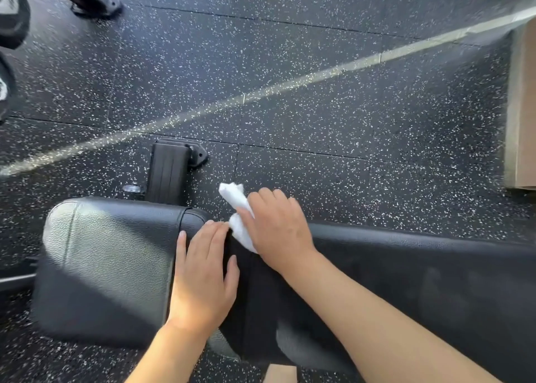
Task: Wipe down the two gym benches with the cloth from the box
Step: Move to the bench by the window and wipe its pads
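Two hands on the black bench: your left hand lies flat, fingers straight, at the gap between seat and back pad. Just beyond, your right hand presses the white cloth, fingers curled over it. Farther right, a cardboard box stands on the speckled floor.

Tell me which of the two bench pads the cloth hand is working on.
The long back pad on the right: the right hand holds the white cloth at its end by the gap. The left hand lies flat on the shorter seat pad.
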Available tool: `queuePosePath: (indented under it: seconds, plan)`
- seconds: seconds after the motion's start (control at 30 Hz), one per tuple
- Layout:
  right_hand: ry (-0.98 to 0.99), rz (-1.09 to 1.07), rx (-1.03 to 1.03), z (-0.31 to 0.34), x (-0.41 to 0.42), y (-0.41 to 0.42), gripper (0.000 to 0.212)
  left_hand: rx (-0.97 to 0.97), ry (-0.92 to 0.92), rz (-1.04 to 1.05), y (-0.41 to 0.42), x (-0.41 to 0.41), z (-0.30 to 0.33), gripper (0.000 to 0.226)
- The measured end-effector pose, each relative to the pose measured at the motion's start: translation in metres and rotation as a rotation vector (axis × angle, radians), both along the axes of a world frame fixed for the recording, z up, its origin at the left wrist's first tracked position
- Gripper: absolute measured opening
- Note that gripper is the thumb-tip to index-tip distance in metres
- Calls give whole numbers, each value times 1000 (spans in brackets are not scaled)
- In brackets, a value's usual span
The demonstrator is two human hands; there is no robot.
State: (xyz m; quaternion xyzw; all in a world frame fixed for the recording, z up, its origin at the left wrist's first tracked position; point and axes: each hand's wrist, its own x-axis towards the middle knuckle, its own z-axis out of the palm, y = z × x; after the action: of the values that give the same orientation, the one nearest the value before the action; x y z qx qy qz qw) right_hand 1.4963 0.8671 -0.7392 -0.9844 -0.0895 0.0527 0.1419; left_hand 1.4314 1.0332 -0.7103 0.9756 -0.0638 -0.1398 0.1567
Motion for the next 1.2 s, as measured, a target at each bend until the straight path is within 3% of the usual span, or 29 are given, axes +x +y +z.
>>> queuePosePath:
  seconds: [0.13, 0.27, 0.4, 0.6, 0.77, 0.87, 1.03, 1.13, 1.2]
  plan:
    - [-58, -42, -85, 2, -29, -98, 21, -11, 15, -12, -9, 3, 1, 60]
    - [-20, -238, -221, 9, -67, -183, 44, -57, 23, -15, -24, 3, 0, 61]
    - [-97, -351, -192, 9, -74, -141, 28, -126, 37, 57, -31, -1, 2, 60]
    - [-203, -126, 53, -3, -100, -12, 22, -146, 46, 61, -31, -5, 1, 53]
    - [-260, -84, 62, -6, -122, -89, 15, -70, -19, -74, -53, -21, 7, 49]
    - [-263, -275, -50, 0, -149, -199, 22, -102, -25, -167, -91, -40, 11, 52]
    - [-79, -826, -135, 11, -195, -366, 22, -137, -14, -295, -170, -73, 11, 45]
    - [-71, -972, -135, 12, -195, -360, 31, -133, -4, -333, -205, -90, 12, 44]
    - [-67, -935, -124, 9, -186, -319, 35, -143, -7, -361, -219, -97, 11, 44]
